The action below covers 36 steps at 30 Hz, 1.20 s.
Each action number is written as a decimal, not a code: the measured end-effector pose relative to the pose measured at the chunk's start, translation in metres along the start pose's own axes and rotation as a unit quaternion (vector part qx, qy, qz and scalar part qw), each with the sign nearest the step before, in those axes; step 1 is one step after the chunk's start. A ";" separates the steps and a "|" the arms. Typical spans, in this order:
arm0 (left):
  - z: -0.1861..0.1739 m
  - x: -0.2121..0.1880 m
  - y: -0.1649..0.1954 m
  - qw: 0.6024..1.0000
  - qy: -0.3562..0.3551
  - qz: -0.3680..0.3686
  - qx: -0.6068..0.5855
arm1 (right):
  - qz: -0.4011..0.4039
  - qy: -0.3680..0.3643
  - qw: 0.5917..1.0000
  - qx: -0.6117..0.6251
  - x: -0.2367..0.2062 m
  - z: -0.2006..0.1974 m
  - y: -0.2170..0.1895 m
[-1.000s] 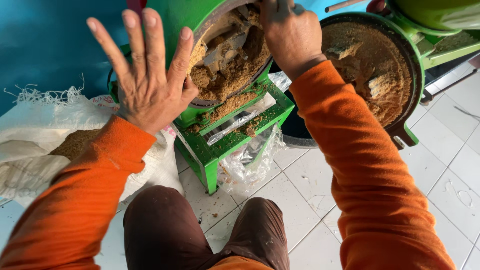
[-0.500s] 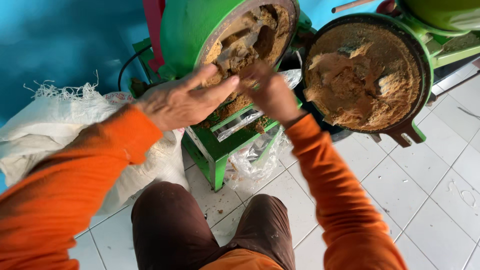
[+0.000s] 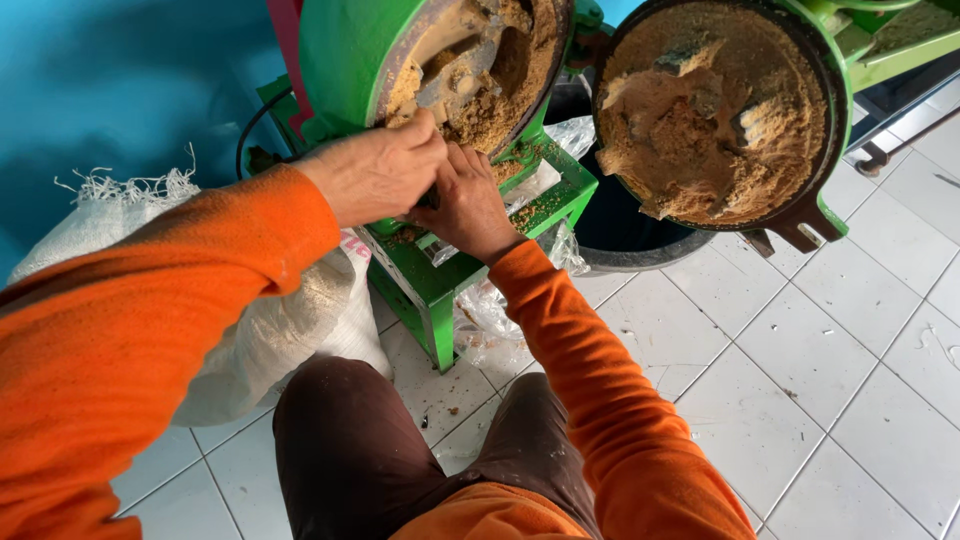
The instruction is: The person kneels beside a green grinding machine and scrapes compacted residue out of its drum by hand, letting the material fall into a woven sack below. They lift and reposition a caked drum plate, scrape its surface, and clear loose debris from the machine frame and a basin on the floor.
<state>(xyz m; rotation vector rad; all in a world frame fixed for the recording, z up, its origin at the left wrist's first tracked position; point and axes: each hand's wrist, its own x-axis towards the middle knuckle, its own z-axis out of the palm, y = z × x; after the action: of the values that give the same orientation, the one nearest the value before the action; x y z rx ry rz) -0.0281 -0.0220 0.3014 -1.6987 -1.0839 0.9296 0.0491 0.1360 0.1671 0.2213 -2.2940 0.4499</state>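
Together, left hand [image 3: 375,175] and right hand [image 3: 468,205], fingers curled at the green grinder's [image 3: 345,60] meal-caked mouth [image 3: 480,75], grip hidden.

Single head view, steeply down, close, perhaps slightly tilted.

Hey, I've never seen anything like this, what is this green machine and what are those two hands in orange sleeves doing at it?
The picture comes from a camera on the person's head, looking down at their own arms and knees. The green machine looks like a small grinder: its round chamber stands open, caked with brownish-yellow meal. Its round lid is swung aside to the right, caked too. The left hand and right hand meet at the chamber's lower edge; what they grip is hidden. A white woven sack sits on the white tiled floor to the left, and a dark bucket stands under the lid.
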 end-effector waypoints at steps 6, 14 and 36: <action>-0.005 -0.004 0.004 0.998 -0.049 -0.013 0.030 | -0.003 -0.012 1.000 -0.002 0.006 0.000 -0.001; -0.001 0.007 0.009 0.994 -0.071 -0.074 0.028 | -0.043 -0.012 0.999 0.012 0.015 0.000 0.012; 0.018 0.021 0.015 0.984 -0.162 -0.073 -0.025 | -0.075 -0.013 0.994 0.079 0.024 0.019 0.037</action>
<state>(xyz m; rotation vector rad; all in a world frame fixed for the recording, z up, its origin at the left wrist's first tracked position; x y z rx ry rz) -0.0337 -0.0009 0.2787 -1.5157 -1.4361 1.1169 0.0087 0.1626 0.1629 0.4786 -2.2482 0.5543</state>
